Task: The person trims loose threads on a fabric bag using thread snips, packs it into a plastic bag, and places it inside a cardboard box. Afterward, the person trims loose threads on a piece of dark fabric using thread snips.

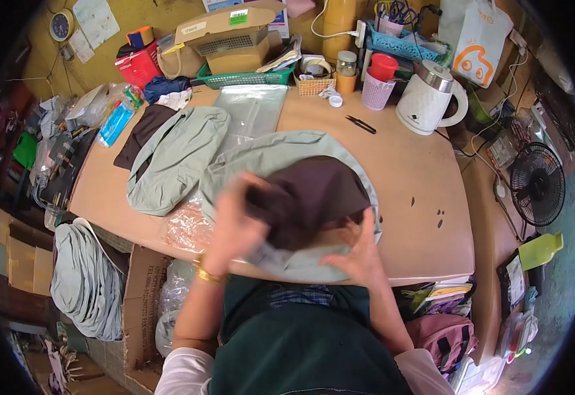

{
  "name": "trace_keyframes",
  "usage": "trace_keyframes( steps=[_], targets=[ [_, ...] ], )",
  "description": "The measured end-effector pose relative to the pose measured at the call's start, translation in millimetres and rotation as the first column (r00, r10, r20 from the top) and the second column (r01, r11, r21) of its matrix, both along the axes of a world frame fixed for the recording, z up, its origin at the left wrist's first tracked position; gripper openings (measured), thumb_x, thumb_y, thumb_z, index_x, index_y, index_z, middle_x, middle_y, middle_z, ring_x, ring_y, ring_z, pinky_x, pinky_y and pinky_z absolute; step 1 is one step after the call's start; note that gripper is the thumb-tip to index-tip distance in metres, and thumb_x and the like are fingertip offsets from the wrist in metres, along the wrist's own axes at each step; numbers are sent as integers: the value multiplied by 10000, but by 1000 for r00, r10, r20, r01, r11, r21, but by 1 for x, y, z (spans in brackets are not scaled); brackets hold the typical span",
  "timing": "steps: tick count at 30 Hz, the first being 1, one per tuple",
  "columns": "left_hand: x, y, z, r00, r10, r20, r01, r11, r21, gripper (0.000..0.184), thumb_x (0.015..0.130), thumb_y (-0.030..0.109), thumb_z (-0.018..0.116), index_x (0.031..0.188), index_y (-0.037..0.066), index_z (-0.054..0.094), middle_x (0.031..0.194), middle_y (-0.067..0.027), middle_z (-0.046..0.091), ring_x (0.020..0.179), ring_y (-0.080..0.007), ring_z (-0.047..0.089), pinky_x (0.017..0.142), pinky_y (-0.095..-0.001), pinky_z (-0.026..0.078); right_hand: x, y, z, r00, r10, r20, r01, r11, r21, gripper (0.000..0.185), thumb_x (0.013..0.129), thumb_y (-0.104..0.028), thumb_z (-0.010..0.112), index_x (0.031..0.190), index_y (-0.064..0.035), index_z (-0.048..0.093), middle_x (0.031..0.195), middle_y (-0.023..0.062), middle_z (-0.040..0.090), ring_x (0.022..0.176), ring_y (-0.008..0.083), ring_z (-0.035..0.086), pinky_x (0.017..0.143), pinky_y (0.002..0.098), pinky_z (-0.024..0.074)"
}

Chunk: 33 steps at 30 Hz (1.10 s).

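Note:
A pale green cloth piece point(314, 143) with a rounded edge lies on the table, and a dark brown cloth point(327, 187) bunches up over its middle. My left hand point(236, 227), blurred by motion, is at the brown cloth's left side; its fingers are smeared. My right hand point(360, 253) is at the lower right edge of the green piece, with thumb and fingers spread apart. To the left lies another pale green piece point(182, 155) beside more dark brown cloth point(141, 135). Clear plastic sheets point(251, 112) lie behind and under the cloth.
Black snips point(361, 124) lie on the table point(426, 171) near a white kettle point(426, 99). Behind stand a green basket point(248, 79) and a pink cup point(378, 91). A cloth stack point(86, 283) and cardboard box point(144, 303) are at the lower left.

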State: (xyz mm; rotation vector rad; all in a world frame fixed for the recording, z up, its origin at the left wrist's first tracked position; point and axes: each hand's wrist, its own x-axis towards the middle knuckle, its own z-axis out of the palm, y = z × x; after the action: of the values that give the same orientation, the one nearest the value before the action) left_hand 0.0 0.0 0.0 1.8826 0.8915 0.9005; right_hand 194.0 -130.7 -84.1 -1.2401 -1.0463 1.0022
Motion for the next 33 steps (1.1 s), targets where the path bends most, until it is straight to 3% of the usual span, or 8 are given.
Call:
trace_keyframes(
  steps=[3, 9, 10, 12, 16, 24, 28, 33],
  targets=[
    [35, -36, -42, 738, -567, -365, 658, 724, 207, 364, 787, 196, 714, 1044, 2, 544, 1028, -188, 616, 853, -334, 641, 747, -396, 513, -1, 3, -12, 891, -122, 437, -7, 960, 281, 837, 718, -190, 815, 1374, -47, 315, 1503, 224, 219, 1359, 352, 310, 1072, 429, 310],
    [-2, -30, -34, 673, -740, 20, 732, 661, -167, 253, 912, 113, 555, 1148, 23, 577, 1023, -156, 639, 878, -237, 667, 704, -337, 522, 20, -17, -60, 911, -41, 409, -36, 983, 178, 321, 699, -96, 802, 908, -6, 576, 1065, 151, 549, 1038, 235, 545, 827, 324, 449],
    [-6, -27, -26, 844, -521, 129, 497, 667, -555, 198, 903, 43, 530, 1090, 11, 591, 1027, -121, 641, 827, -159, 662, 677, -301, 520, 17, -17, -56, 892, -102, 441, 10, 978, 206, 330, 684, -68, 807, 884, -12, 550, 992, 117, 524, 951, 199, 529, 778, 298, 433],
    [6, -10, -53, 977, -183, -108, 166, 974, -153, 136, 866, 26, 572, 1002, 22, 577, 895, -124, 621, 707, -241, 649, 641, -350, 525, 6, -16, -44, 893, -169, 418, 126, 984, 127, 171, 726, -41, 731, 827, 7, 602, 889, 90, 568, 817, 203, 547, 729, 307, 446],
    [34, -2, -98, 948, 157, -277, -17, 894, 448, 165, 815, 63, 660, 960, 39, 585, 806, -120, 595, 669, -307, 619, 617, -371, 514, -13, -7, -40, 973, -217, 81, 195, 955, 225, 210, 718, -42, 736, 896, 7, 637, 887, 78, 574, 802, 195, 542, 740, 297, 443],
    [33, -14, -46, 962, 30, -272, 152, 769, 621, 113, 727, 84, 647, 827, 69, 595, 810, -82, 558, 742, -280, 588, 619, -364, 477, -20, 4, -15, 820, -73, 567, -211, 884, 418, 481, 689, -39, 723, 1152, 10, 601, 1077, 215, 574, 973, 353, 601, 826, 389, 491],
    [44, -62, -12, 931, -153, -331, 365, 416, 833, 185, 656, 145, 620, 834, 110, 581, 803, -58, 524, 708, -211, 544, 614, -317, 430, -4, 59, -40, 735, -289, 613, 57, 927, 370, 473, 758, -192, 711, 1167, 15, 590, 1199, 188, 569, 1041, 383, 555, 918, 402, 441],
    [21, -41, 7, 952, -4, -306, 260, 539, 801, 125, 730, 118, 612, 847, 88, 577, 817, -74, 520, 700, -228, 544, 614, -332, 414, 31, 122, -1, 698, -473, 538, 285, 872, 398, 467, 792, -217, 672, 1193, 3, 580, 1221, 194, 561, 1079, 382, 538, 950, 402, 422]
  ],
)
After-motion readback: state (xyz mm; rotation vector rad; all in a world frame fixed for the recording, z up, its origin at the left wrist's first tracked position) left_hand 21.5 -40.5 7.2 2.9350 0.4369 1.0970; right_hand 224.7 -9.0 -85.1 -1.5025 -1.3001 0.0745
